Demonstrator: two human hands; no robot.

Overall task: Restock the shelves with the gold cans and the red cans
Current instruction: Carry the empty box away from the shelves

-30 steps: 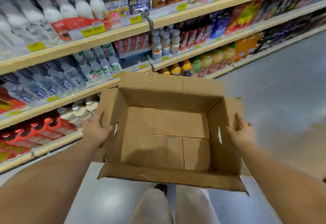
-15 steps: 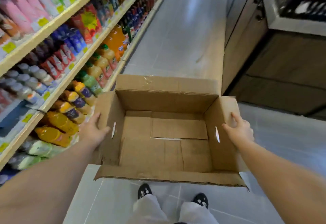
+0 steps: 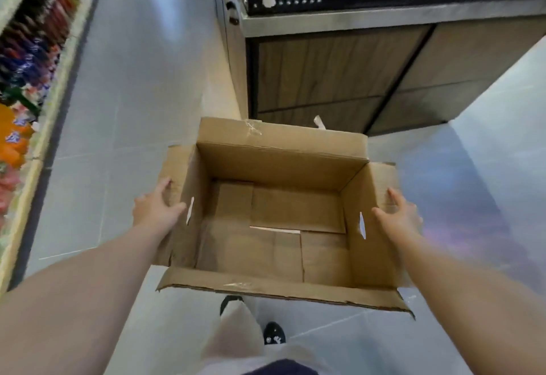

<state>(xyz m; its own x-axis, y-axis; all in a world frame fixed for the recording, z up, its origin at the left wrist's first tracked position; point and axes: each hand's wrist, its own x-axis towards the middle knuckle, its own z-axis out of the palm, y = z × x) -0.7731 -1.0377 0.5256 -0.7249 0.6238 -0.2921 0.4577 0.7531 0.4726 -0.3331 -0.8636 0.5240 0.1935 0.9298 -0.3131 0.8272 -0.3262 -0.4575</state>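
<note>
Head view only. Empty cardboard box (image 3: 280, 162) carried at 12 o'clock, long axis running 9 to 3. Left hand (image 3: 156, 207) pinching the 9 o'clock wall, right hand (image 3: 399, 218) the 3 o'clock one, thumbs over the rim, fingers outside, both equally near. No gold cans, no red cans in sight. Shelves (image 3: 20, 85) off at 10 o'clock, labels way too blurred to read. Probably off fetching more stock.
</note>
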